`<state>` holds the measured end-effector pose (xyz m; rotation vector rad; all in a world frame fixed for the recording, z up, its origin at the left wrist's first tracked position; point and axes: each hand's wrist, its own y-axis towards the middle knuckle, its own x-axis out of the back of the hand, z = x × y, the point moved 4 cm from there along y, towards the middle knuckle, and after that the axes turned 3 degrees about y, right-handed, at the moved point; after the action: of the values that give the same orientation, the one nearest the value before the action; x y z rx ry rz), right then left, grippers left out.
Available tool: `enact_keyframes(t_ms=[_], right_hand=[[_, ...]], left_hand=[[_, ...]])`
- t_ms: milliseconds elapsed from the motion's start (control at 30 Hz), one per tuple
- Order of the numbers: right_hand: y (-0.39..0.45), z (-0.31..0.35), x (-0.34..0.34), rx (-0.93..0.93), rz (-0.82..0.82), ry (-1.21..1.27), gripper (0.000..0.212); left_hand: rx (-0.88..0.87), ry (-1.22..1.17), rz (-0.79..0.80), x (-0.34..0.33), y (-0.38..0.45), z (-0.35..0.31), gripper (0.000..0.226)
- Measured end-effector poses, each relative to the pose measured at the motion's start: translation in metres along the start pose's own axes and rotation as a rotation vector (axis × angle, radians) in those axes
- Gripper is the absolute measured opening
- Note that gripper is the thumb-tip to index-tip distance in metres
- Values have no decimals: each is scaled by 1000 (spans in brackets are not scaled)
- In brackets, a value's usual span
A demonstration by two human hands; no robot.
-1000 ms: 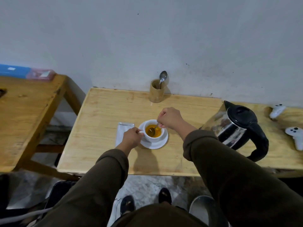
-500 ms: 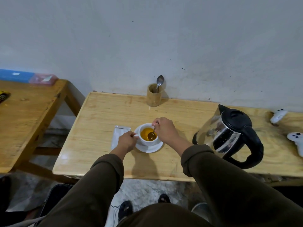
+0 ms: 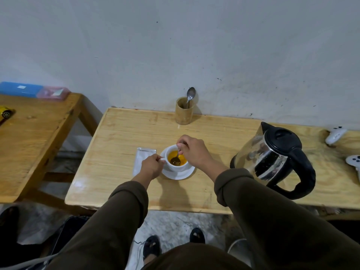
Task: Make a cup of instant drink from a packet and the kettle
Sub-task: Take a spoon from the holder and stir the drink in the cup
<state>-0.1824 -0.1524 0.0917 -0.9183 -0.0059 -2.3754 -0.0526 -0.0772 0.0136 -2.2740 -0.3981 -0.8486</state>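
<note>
A white cup (image 3: 178, 167) filled with orange drink stands on a white saucer (image 3: 181, 174) in the middle of the light wooden table (image 3: 120, 145). My left hand (image 3: 153, 167) pinches the cup's handle on its left side. My right hand (image 3: 193, 151) holds a spoon (image 3: 176, 160) whose bowl dips into the drink. A silvery packet (image 3: 141, 157) lies flat just left of the saucer, partly under my left hand. The steel kettle (image 3: 272, 158) with a black lid and handle stands to the right.
A bamboo holder (image 3: 184, 112) with a second spoon (image 3: 190, 94) stands by the wall. Two white controllers (image 3: 335, 134) lie at the far right. A second wooden table (image 3: 29, 133) sits left, bearing a blue box (image 3: 19, 89) and a yellow toy car (image 3: 5, 112).
The view has tilted up, so the table sits lower in the frame. My right hand has shifted the spoon inside the cup; my left hand stays on the handle.
</note>
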Motion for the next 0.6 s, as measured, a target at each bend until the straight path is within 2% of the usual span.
enact_keyframes(t_ms=[233,400,600], right_hand=[[6,5,4,55,-10,-260,22],[5,1,-2,45,-45,-171,27],[1,0,0,1,-21,-60,22]], left_hand=[[-4,2,6,1,0,0,34],[-7,9,20,1,0,0,34],[-5,-3,22,1,1,0,34]])
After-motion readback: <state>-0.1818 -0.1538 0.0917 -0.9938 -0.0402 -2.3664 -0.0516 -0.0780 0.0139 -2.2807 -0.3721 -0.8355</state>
